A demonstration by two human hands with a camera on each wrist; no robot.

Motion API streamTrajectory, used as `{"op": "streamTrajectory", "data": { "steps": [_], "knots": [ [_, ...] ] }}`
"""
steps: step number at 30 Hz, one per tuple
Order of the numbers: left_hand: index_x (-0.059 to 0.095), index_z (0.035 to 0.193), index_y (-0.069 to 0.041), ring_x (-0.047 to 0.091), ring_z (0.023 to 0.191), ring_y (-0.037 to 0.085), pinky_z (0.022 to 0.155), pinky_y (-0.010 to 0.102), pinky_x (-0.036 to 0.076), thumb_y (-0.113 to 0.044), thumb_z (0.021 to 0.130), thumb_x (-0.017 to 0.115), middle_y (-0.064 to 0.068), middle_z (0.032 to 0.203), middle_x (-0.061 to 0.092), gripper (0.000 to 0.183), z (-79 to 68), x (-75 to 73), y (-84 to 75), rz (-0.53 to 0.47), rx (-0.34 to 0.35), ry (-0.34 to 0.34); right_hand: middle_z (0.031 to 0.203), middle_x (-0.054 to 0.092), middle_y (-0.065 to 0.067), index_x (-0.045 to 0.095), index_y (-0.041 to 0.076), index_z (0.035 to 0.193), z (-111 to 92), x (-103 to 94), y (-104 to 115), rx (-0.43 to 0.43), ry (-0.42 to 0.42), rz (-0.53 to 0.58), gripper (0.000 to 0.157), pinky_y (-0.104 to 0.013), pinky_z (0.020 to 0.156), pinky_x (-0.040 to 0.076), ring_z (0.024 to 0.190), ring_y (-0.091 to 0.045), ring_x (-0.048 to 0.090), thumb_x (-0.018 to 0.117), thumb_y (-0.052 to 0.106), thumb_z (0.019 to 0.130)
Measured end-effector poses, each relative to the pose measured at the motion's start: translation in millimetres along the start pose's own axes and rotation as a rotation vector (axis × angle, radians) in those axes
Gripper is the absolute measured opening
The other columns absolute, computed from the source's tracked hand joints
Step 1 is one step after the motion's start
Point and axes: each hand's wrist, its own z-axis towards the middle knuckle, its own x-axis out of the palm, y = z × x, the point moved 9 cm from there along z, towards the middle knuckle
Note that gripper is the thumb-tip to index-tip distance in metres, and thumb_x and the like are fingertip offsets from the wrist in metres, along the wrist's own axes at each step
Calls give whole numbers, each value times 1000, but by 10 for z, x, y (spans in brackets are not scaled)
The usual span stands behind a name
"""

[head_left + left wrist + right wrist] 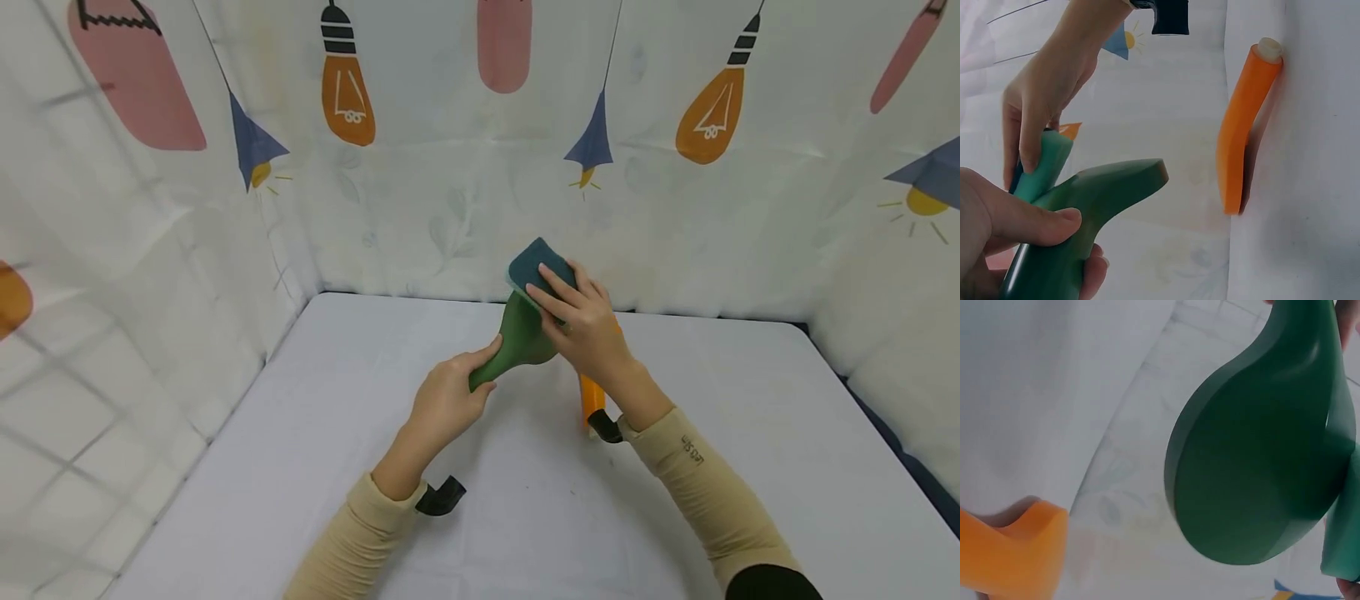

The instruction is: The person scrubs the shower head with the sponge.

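Note:
My left hand (448, 398) grips the narrow neck of a smooth green piece (521, 333), its thumb lying along the near side. The piece widens into a flat, rounded body, filling much of the right wrist view. My right hand (588, 325) holds a two-tone sponge (531, 260), dark teal on one face and lighter green on the other. Its fingers spread over the dark face, and the light face lies against the edge of the green body. Both are raised above the table.
An orange bottle-like piece (1241, 131) with a pale round end lies on the white table (360, 350), partly behind my right wrist in the head view. A patterned curtain (450, 183) with lamp drawings closes off the back and sides. A black strap end (441, 497) sticks out from the left cuff.

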Motion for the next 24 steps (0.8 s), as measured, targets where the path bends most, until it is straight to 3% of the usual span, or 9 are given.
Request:
{"op": "streamTrajectory", "data": {
  "steps": [5, 9, 12, 18, 24],
  "knots": [
    [57, 148, -18, 65, 90, 22, 66, 36, 50, -1, 90, 78, 15, 129, 68, 65, 0, 6, -3, -19, 7, -20, 142, 57, -22, 69, -3, 130, -92, -54, -353, 236, -19, 119, 38, -63, 101, 45, 136, -50, 46, 71, -7, 91],
    [57, 148, -18, 66, 90, 22, 66, 36, 49, -1, 90, 78, 15, 129, 68, 64, 2, 13, 9, -31, -2, -21, 145, 54, -22, 65, -5, 133, -209, -32, -567, 375, -32, 236, 38, -54, 109, 40, 140, -46, 43, 68, -7, 95],
    [58, 148, -19, 65, 90, 21, 65, 34, 48, -2, 90, 78, 15, 130, 68, 64, 8, 40, 34, -39, -20, -3, 146, 53, -22, 63, -6, 134, -293, -7, -665, 437, -37, 303, 38, -50, 114, 33, 140, -43, 43, 66, -7, 96],
    [56, 149, -21, 66, 103, 23, 72, 37, 52, -5, 91, 77, 12, 139, 62, 64, 30, 66, 107, -133, -51, 21, 148, 53, -17, 62, -2, 138, -449, -11, -815, 553, -44, 341, 39, -50, 112, 37, 142, -37, 42, 65, -2, 99],
    [56, 149, -25, 62, 112, 24, 83, 42, 51, -8, 92, 78, 7, 146, 56, 63, 63, 85, 227, -272, -122, 42, 149, 51, -17, 62, 0, 138, -510, 1, -834, 558, -22, 331, 40, -55, 113, 34, 143, -42, 39, 67, -2, 98]
  ]
}}
